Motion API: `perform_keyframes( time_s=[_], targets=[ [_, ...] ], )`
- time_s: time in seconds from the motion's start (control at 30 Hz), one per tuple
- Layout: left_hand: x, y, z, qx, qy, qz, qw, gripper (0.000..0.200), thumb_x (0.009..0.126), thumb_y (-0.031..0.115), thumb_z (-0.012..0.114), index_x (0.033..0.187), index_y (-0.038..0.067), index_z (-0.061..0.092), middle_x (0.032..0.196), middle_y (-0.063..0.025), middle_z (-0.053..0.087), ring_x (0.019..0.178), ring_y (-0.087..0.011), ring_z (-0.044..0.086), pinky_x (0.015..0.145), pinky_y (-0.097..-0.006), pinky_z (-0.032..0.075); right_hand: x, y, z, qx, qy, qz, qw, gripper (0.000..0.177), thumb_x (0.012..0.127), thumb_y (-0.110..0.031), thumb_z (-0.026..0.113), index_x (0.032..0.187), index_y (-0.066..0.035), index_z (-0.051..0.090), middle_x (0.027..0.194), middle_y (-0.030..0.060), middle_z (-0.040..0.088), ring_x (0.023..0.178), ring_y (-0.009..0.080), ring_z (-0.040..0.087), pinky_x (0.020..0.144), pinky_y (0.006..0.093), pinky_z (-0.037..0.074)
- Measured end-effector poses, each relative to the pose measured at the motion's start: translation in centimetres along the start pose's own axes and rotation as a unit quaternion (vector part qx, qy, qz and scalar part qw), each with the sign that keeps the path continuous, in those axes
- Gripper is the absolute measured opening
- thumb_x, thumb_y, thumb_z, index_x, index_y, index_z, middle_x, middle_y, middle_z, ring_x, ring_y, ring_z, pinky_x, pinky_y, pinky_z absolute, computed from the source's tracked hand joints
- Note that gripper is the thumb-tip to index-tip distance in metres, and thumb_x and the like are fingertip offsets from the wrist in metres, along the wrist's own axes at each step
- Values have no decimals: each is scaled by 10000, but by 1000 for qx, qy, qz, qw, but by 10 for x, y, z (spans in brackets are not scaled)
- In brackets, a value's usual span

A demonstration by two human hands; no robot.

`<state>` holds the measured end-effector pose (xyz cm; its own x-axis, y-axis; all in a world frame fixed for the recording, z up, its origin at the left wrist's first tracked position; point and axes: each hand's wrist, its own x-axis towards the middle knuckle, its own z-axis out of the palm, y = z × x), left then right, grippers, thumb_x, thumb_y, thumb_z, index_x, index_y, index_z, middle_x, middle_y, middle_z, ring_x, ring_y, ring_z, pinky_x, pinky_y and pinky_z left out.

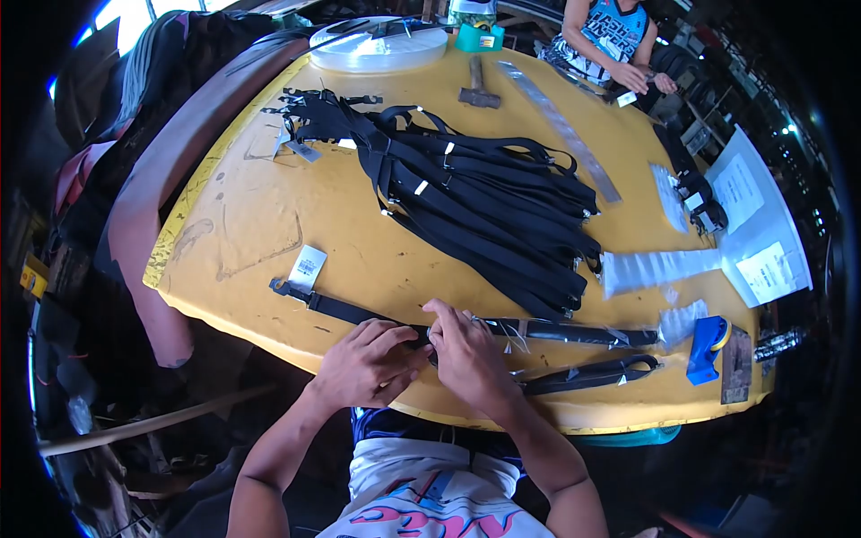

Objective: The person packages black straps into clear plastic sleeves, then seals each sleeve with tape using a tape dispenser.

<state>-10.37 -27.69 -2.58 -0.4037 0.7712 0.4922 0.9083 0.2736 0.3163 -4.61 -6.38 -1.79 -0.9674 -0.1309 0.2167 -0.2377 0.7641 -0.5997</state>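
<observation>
A black strap [341, 309] with a hook and a white tag [308, 268] at its left end lies along the near edge of the yellow table. My left hand [375, 361] is closed on the strap's middle, fingers curled. Close beside it, my right hand [465, 355] pinches the same strap, its index finger raised and bent. To the right the strap runs on inside clear plastic [583, 333]. A second, looped black strap [596, 372] lies just right of my right hand. What exactly sits between my fingertips is hidden.
A large bundle of black straps [475, 197] covers the table's middle. Behind are a hammer [479, 85], a roll of clear plastic [381, 47] and a long plastic strip [560, 125]. At right stand a blue tape dispenser [707, 351] and a white bin [760, 215]. Another person [619, 45] is at the far side.
</observation>
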Motion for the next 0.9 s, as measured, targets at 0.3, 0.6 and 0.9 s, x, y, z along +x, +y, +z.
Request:
perform_keyframes(
  time_s=[0.3,0.6,0.9],
  targets=[
    [-2,0,2,-11,34,-14,999,290,863,242,821,1126,121,818,1191,-51,662,1023,-250,689,869,-362,592,0,-7,-25,23,-9,-24,999,441,962,-13,660,1396,-35,587,1034,169,707,976,374,710,860,483,570],
    [8,16,16,-61,97,-144,983,259,853,157,850,1093,64,827,1062,-85,715,977,-272,692,840,-382,575,0,-3,-12,52,42,-13,998,458,940,39,664,1384,-20,570,971,167,715,907,356,724,828,451,582],
    [18,25,22,-89,115,-224,964,225,811,89,867,1034,104,842,1004,-68,686,919,-260,666,798,-386,542,-5,-4,-10,134,63,32,988,400,979,22,621,1368,-11,534,1011,183,694,978,396,706,868,500,561]
  ],
)
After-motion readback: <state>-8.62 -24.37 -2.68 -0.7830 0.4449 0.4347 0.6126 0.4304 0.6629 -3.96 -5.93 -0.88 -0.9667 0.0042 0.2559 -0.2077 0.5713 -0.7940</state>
